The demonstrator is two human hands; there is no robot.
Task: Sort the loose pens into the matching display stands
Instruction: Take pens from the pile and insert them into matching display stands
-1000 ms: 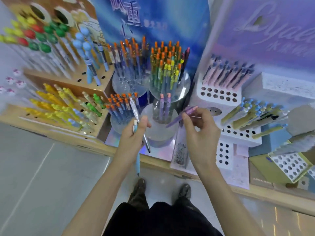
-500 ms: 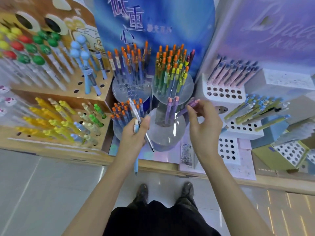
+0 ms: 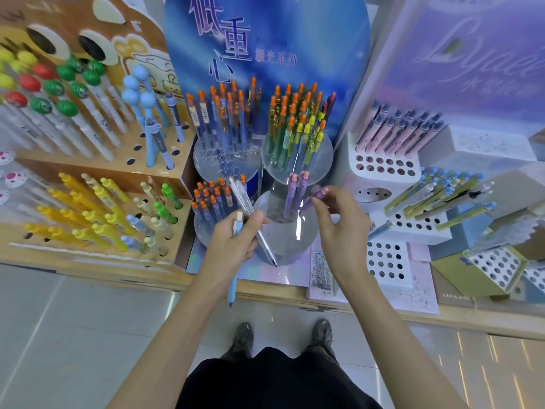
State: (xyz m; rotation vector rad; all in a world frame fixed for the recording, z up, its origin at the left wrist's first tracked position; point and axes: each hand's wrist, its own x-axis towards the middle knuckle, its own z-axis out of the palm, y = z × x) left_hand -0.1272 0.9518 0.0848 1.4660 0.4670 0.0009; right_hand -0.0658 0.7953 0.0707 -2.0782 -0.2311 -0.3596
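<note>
Two pens, a clear pen (image 3: pixel 244 202) and a blue pen (image 3: pixel 233 278), are clamped in my left hand (image 3: pixel 233 240) at the clear stand's (image 3: pixel 283 243) left rim. My right hand (image 3: pixel 345 231) pinches a purple pen (image 3: pixel 314 196) over its right rim. Bare stand top shows between my hands, with the shelf edge (image 3: pixel 383 312) and grey floor (image 3: pixel 73 335) below.

Stationery shop, stocked pen display stands (image 3: pixel 383 168)

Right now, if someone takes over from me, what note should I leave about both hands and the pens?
Left hand holds a clear pen and a light blue pen.
Right hand pinches a purple pen close to the two purple pens standing in the clear round stand.
Done: not possible to tell.
Left: seat the purple pen there, probably; then find stands for the two left-hand pens.
</note>
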